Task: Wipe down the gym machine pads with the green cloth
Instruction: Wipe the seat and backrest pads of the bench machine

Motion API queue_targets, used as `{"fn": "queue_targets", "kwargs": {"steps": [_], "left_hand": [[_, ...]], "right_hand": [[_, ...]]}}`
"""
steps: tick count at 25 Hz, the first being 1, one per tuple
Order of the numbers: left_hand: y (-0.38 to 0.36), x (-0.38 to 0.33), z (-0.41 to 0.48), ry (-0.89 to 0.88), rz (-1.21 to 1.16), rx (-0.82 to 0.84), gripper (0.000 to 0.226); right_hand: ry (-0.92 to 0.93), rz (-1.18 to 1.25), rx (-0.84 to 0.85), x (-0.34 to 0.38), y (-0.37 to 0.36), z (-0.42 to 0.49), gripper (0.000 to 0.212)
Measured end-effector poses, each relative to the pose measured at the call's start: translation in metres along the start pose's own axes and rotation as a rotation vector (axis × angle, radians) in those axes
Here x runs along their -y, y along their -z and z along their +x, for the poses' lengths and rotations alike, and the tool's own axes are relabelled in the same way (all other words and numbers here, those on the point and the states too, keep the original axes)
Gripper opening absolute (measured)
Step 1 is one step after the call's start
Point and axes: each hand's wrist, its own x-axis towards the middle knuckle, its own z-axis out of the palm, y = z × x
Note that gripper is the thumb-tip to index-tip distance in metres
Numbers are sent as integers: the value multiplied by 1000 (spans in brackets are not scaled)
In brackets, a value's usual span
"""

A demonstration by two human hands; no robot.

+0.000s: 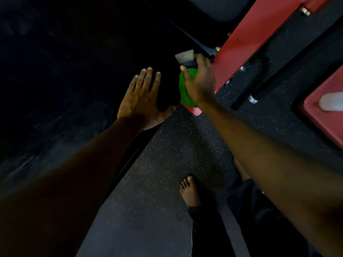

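A large black machine pad (65, 75) fills the left half of the view. My left hand (143, 97) lies flat on its right edge, fingers straight and spread. Just to the right, my right hand (200, 80) grips the green cloth (185, 91) at the pad's corner, thumb curled over the cloth. The cloth hangs down below my palm. A pale tag or label (184, 55) shows just above my right fingers.
A red machine frame (259, 34) runs diagonally at the upper right, with bolts and a black bar (246, 93) on the speckled rubber floor (157, 173). Another red part (324, 117) sits at the right edge. My bare foot (189, 191) stands on the floor below.
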Motion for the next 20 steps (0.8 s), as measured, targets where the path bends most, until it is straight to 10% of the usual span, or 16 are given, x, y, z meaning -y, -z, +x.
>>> {"fn": "queue_targets", "kwargs": {"steps": [20], "left_hand": [[2, 0, 1, -1, -43, 41, 103]], "right_hand": [[-329, 11, -54, -10, -3, 62, 50]]}}
